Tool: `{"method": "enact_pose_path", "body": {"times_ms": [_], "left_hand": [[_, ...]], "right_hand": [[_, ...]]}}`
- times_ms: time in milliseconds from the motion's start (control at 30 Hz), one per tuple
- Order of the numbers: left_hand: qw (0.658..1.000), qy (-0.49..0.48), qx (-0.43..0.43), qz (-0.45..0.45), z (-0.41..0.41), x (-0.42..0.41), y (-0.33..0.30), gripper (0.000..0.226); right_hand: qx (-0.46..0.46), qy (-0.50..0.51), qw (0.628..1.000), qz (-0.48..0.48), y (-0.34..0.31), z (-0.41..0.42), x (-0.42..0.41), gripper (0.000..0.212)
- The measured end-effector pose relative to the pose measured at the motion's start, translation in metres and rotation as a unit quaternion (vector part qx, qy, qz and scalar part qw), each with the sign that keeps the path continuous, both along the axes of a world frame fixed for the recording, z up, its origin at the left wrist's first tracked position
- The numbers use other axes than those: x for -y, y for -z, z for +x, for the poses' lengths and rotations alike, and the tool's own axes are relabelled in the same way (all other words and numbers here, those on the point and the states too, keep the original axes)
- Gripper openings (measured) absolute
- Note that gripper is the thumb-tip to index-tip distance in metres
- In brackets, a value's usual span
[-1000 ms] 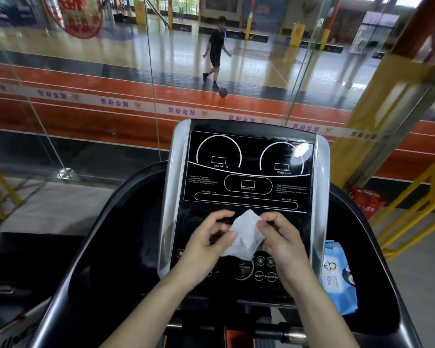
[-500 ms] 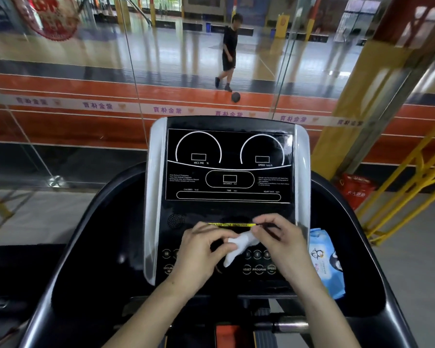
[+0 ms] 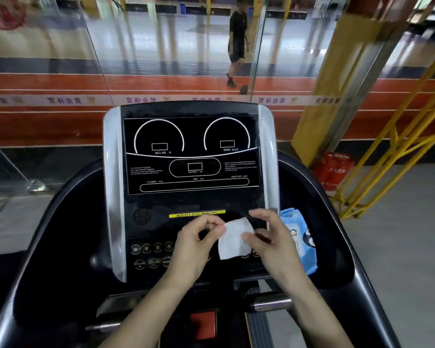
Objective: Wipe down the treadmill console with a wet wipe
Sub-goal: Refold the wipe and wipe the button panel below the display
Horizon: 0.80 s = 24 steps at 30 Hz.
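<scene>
head view, change: wet wipe (image 3: 234, 238) was a bunched wad between the hands half a second ago, now pulled out into a flatter sheet; hands have dropped lower, off the display and over the button rows.
head view, meaning: still the unfolding step by the look of it; wiping of the treadmill console (image 3: 191, 156) not yet begun, display glass shows no streaks i can make out.
left hand grip: left hand (image 3: 194, 247) pinches the wipe's left upper edge between thumb and forefinger, other fingers curled under.
right hand grip: right hand (image 3: 269, 237) pinches the wipe's right side, thumb on the near face, forefinger arched over the top corner.
wipe location: held in the air between both hands, just in front of the lower console, below the yellow warning strip (image 3: 197, 214); cannot tell if it touches the panel.
container: blue wipe pack (image 3: 301, 237) sits in the side tray (image 3: 332, 247) right of the console, partly hidden by the right hand; whether its flap is open, and how full it is, cannot tell.
other: a person and a ball (image 3: 243, 89) beyond the glass, blurred.
</scene>
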<state>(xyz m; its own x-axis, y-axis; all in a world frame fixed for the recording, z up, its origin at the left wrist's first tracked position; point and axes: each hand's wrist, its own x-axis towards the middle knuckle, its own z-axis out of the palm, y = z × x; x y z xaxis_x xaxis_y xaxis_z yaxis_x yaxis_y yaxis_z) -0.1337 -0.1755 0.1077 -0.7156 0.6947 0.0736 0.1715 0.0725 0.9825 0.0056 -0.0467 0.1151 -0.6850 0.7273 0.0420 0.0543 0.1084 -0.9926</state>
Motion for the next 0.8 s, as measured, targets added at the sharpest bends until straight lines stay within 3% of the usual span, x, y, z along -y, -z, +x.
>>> {"method": "enact_pose_path", "body": {"times_ms": [167,267,333,467,600,733,800], "left_hand": [[0.999,0.009,0.0,-0.033,0.015,-0.015,0.004,0.015],[0.997,0.003,-0.005,-0.078,0.025,-0.02,0.007,0.024],[0.993,0.007,-0.053,-0.105,0.032,-0.02,0.011,0.032],[0.962,0.013,-0.237,-0.135,0.035,-0.023,0.024,0.018],[0.939,0.043,-0.295,-0.173,0.04,-0.023,0.034,0.017],[0.935,0.066,-0.31,-0.159,0.044,-0.023,0.042,0.014],[0.944,0.052,-0.288,-0.15,0.046,-0.023,0.046,0.016]], "right_hand": [[0.037,-0.023,0.996,0.074,0.008,0.017,-0.02,0.046],[0.045,-0.045,0.995,0.074,0.012,0.027,-0.031,0.041],[0.05,-0.057,0.995,0.071,0.015,0.033,-0.037,0.036],[0.066,-0.061,0.985,0.15,0.025,0.039,-0.039,0.034],[0.108,-0.098,0.959,0.243,0.041,0.045,-0.042,0.035],[0.088,-0.137,0.972,0.171,0.049,0.047,-0.042,0.018],[0.115,-0.144,0.974,0.13,0.056,0.05,-0.043,0.022]]}}
